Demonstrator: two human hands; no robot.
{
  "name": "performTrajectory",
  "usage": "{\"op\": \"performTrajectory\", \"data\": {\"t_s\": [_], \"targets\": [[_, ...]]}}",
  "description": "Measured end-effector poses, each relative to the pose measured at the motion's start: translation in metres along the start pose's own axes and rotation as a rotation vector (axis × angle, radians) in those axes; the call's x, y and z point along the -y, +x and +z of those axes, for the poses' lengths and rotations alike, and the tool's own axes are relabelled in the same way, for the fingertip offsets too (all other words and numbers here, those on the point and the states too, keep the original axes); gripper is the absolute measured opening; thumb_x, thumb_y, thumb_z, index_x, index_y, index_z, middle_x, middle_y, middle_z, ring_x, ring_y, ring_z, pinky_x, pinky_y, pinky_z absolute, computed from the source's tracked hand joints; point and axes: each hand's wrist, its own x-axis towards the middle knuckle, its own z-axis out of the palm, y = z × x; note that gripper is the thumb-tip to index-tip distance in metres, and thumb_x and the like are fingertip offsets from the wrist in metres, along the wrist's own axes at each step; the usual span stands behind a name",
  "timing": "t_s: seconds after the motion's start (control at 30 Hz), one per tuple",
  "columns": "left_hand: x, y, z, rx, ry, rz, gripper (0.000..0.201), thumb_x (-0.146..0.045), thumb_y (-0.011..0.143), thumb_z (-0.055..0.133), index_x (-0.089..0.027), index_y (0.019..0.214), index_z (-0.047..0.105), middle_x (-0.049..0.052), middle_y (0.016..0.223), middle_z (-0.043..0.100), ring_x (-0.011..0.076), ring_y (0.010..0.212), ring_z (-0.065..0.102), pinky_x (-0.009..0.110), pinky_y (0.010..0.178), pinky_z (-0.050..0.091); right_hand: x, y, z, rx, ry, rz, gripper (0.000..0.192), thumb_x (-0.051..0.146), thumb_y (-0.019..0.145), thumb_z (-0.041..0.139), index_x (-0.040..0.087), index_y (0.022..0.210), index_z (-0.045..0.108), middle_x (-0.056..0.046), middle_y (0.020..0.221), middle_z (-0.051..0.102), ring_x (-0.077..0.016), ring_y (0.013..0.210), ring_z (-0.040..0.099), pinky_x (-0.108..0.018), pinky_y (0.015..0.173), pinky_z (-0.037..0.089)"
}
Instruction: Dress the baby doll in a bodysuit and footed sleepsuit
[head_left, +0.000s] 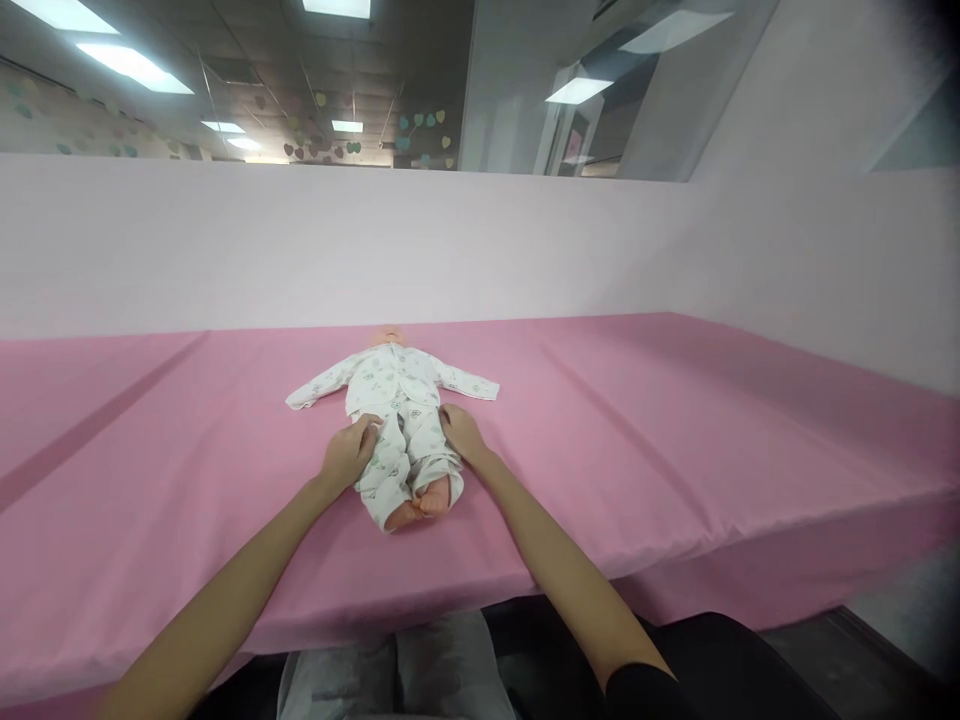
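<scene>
Two bare arms reach out over the pink table [675, 440]. Left hand [349, 452] pinches the baby doll's [397, 420] white suit at the hip. Right hand [463, 432] rests flat on the other hip, fingers open. Between both hands the doll lies on its back, feet nearest, so it stays put.

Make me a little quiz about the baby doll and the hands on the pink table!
1. True or false: the doll lies on its back on the pink table.
2. Which part of the doll do the left hand and right hand touch? A) head B) sleeves C) waist and upper legs
3. Fill in: the doll's bare ____ point toward the camera.

Key: 1 true; 2 C; 3 feet.
</scene>
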Motion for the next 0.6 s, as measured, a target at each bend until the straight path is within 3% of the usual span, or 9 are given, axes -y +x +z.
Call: {"op": "performTrajectory", "data": {"t_s": [0.2,0.43,0.5,0.6], "targets": [[-0.002,-0.001,0.000,-0.003,-0.011,-0.004,0.030,-0.034,0.094,0.029,-0.022,0.105,0.054,-0.003,0.057,0.047,0.0153,0.054,0.047,0.026,0.056,0.032,-0.003,0.000,0.001,0.002,-0.023,-0.020,0.024,0.016,0.091,0.037,0.014,0.088,0.061,-0.010,0.094,0.065,-0.0178,0.081,0.054,-0.026,0.072,0.035],[0.004,-0.001,0.002,-0.010,-0.004,0.009,0.031,-0.033,0.094,0.030,-0.021,0.104,0.057,-0.001,0.064,0.056,0.0145,0.057,0.049,0.026,0.058,0.034,-0.003,0.000,0.000,0.023,-0.041,-0.028,0.026,0.017,0.092,0.035,0.014,0.084,0.060,-0.010,0.091,0.065,-0.0181,0.079,0.053,-0.026,0.070,0.034],[-0.010,-0.001,-0.003,-0.096,-0.024,0.029,0.030,-0.033,0.092,0.034,-0.020,0.100,0.059,-0.001,0.061,0.052,0.0134,0.054,0.046,0.027,0.056,0.034,-0.002,-0.001,-0.001,0.029,-0.053,-0.036,0.026,0.017,0.092,0.035,0.015,0.083,0.059,-0.010,0.090,0.065,-0.0182,0.077,0.053,-0.027,0.069,0.034],[-0.064,-0.007,-0.022,-0.302,-0.199,0.078,0.026,-0.035,0.090,0.039,-0.021,0.092,0.061,-0.002,0.054,0.044,0.0124,0.049,0.039,0.028,0.052,0.034,0.000,-0.002,-0.003,0.039,-0.070,-0.027,0.026,0.016,0.092,0.034,0.015,0.083,0.058,-0.010,0.090,0.064,-0.0192,0.079,0.054,-0.027,0.069,0.034]]}}
